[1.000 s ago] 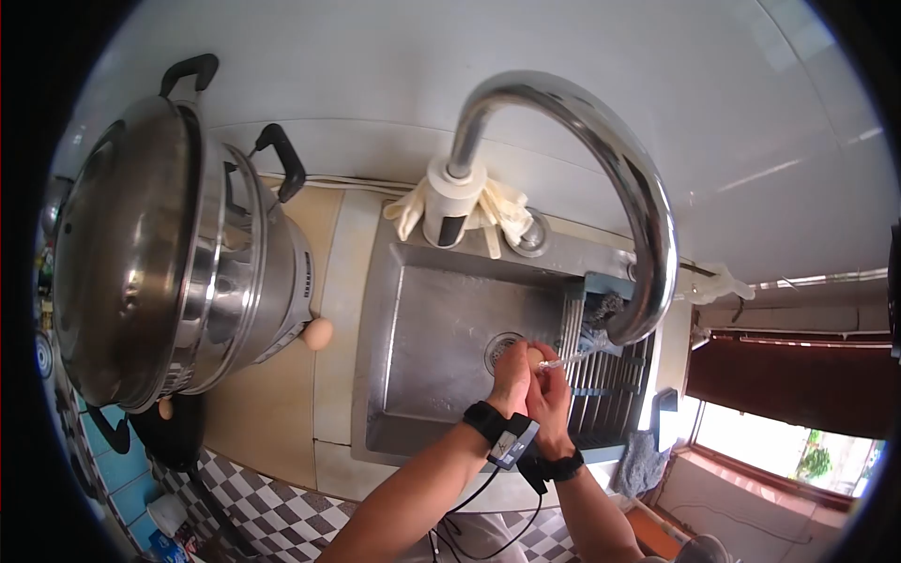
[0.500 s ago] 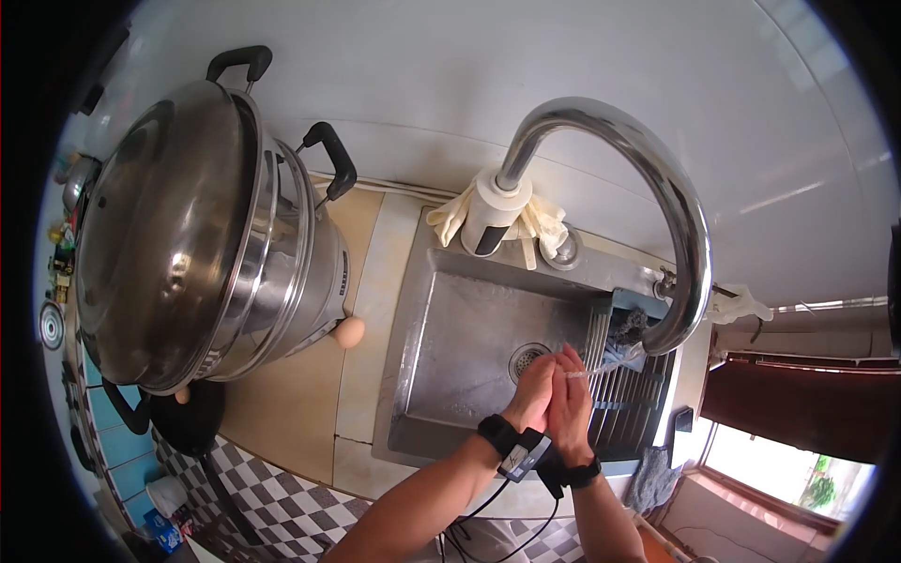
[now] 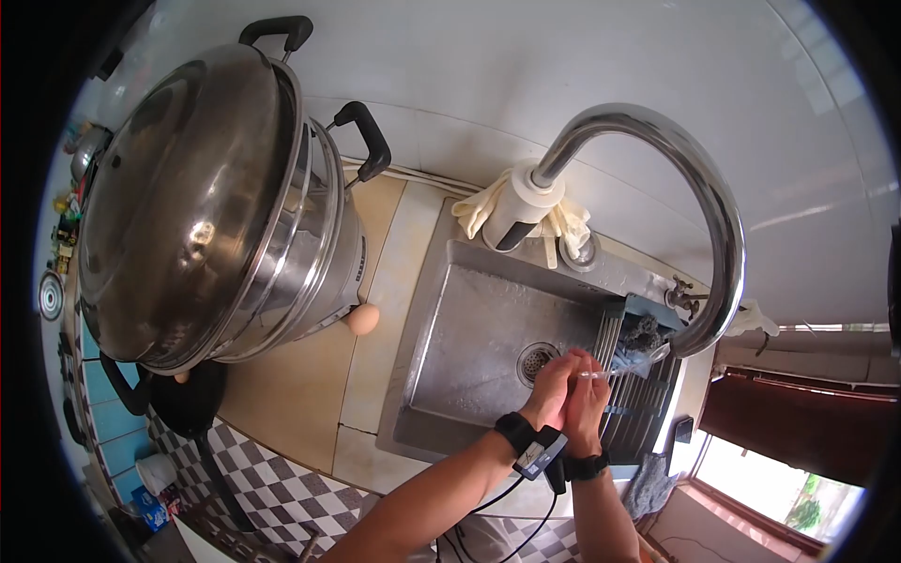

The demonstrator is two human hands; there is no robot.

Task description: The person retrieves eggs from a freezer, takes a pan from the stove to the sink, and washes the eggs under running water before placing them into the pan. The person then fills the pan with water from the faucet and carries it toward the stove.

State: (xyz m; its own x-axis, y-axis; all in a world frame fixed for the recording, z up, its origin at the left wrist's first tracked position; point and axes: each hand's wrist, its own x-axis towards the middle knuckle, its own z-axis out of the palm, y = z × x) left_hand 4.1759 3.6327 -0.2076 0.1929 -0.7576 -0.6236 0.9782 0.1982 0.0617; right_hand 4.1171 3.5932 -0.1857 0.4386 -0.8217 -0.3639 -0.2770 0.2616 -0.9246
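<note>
My left hand (image 3: 549, 396) and my right hand (image 3: 587, 402) press together over the sink (image 3: 460, 347), just right of the drain (image 3: 537, 360). Both are closed, fingers curled in against each other; whatever lies between the palms, if anything, is hidden. A thin stream of water (image 3: 615, 372) runs from the curved chrome faucet (image 3: 727, 225) onto my right hand. Dark bands circle both wrists, and a small device (image 3: 542, 452) with a cable sits at the left one.
A large lidded steamer pot (image 3: 188, 216) fills the left of the counter, with an egg (image 3: 363, 319) beside its base. Pale gloves (image 3: 481, 208) hang by the white faucet base (image 3: 524, 205). A slatted rack (image 3: 648, 399) covers the sink's right side. A black pan (image 3: 192, 399) lies below the pot.
The view has shifted, so pot, sink and faucet appear farther right. My hands stay together under the water, with little change in their pose.
</note>
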